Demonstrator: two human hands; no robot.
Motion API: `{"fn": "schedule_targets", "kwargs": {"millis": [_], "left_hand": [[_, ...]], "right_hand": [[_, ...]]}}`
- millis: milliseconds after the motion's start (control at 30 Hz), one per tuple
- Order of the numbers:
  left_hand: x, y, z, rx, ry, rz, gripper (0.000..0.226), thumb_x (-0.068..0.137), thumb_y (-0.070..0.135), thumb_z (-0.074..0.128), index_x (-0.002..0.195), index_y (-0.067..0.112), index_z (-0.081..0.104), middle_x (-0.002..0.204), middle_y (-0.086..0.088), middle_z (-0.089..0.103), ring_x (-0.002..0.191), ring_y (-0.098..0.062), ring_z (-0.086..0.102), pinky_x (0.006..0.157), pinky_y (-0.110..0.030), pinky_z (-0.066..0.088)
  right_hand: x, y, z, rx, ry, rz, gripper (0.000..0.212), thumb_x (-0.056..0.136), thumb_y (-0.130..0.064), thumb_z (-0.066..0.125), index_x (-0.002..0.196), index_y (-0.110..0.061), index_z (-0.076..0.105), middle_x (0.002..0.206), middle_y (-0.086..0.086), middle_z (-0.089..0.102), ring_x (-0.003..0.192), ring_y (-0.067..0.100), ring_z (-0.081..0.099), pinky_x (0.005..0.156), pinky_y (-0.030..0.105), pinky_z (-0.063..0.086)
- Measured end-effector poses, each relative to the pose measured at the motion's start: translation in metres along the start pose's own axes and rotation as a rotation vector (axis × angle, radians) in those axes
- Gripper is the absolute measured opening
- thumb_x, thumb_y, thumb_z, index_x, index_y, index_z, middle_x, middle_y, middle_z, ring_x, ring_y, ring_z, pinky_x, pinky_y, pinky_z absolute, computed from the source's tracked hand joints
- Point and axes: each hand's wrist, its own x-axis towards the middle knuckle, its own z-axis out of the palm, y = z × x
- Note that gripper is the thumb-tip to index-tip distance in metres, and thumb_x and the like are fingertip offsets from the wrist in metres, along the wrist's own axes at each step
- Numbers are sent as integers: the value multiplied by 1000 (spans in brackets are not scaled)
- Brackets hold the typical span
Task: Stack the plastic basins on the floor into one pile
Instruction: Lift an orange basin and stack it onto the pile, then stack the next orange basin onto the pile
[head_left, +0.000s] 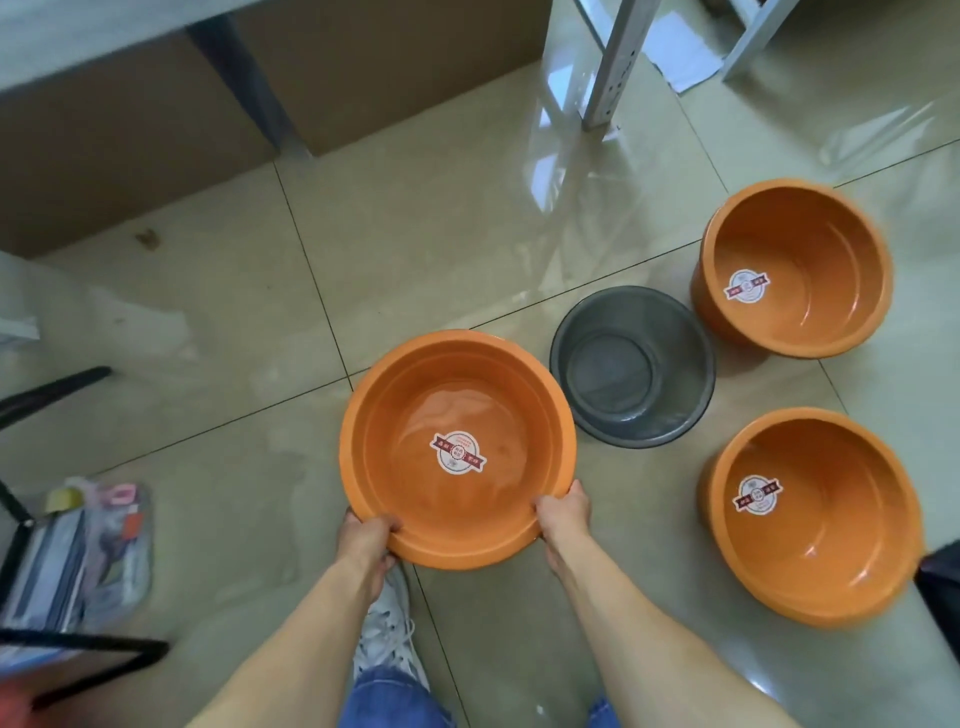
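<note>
An orange plastic basin (498, 410) with a round sticker inside is held just above the tiled floor in front of me. My left hand (366, 538) grips its near-left rim and my right hand (563, 512) grips its near-right rim. A second orange basin (831, 270) stands on the floor at the far right. A third orange basin (836, 540) stands at the near right. Both carry the same sticker. Between the basins sits a grey mesh bin (631, 366), upright and apart from my hands.
Cardboard boxes (395, 67) line the back left under a table. A metal shelf leg (610, 67) stands at the back. A clear pouch of small items (88, 545) and black chair legs (57, 389) lie at the left. My white shoe (389, 634) is below the held basin.
</note>
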Motion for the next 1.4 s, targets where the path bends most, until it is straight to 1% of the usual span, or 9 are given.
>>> {"fn": "schedule_targets", "kwargs": {"millis": [100,233,467,700,867,967,1167,1300,1400], "left_hand": [[18,4,3,84,39,31,43,82,-8,56,121,8,51,106,-15,66,94,-31,63,87,-43,52],[37,25,9,232,138,107,55,80,-1,64,131,6,47,122,-22,64,105,-40,66,93,-53,54],[16,79,35,727,340,344,61,82,15,65,138,4,43,139,-24,46,127,-43,49,104,-46,43],[-28,124,130,838,-3,450,45,91,23,58,133,8,53,137,-17,56,127,-34,53,110,-40,40],[-70,131,232,778,-283,484,37,95,22,50,128,7,55,120,-14,63,108,-28,60,97,-37,47],[-84,123,294,729,-395,478,21,93,22,49,104,12,64,99,-6,59,88,-22,54,81,-32,46],[-91,109,414,608,-442,447,21,98,26,43,88,16,59,94,-3,54,94,-19,51,85,-32,44],[-78,108,481,626,-430,520,39,98,29,38,125,8,55,103,-6,53,93,-21,48,82,-30,38],[-62,109,520,621,-360,586,41,92,28,42,122,5,59,105,-7,64,87,-25,57,79,-30,44]], "right_hand": [[13,7,4,-68,4,14,33,81,-2,66,113,-7,59,110,17,71,101,35,68,95,47,54],[22,6,3,-231,65,5,54,75,-20,77,123,-6,57,119,17,68,110,37,65,97,44,52],[15,-36,-14,-317,233,-73,63,81,-32,73,134,-7,50,138,18,52,127,36,52,102,38,42],[21,-110,-50,-117,278,-97,46,91,-32,60,128,-6,55,135,15,58,127,32,53,101,33,40],[56,-164,-114,48,375,-108,41,96,-35,49,121,-6,62,128,16,64,120,35,57,97,35,43],[91,-187,-158,136,408,-120,41,97,-34,48,123,-5,61,129,15,63,120,35,57,100,37,43],[170,-210,-237,182,465,-93,48,98,-36,48,126,1,59,130,20,63,120,36,59,100,38,44],[227,-215,-276,220,490,-34,52,97,-33,51,132,6,51,138,24,55,127,37,54,101,39,42],[260,-223,-296,234,509,-16,54,97,-30,52,136,5,42,144,24,48,133,37,48,105,41,39]]}}
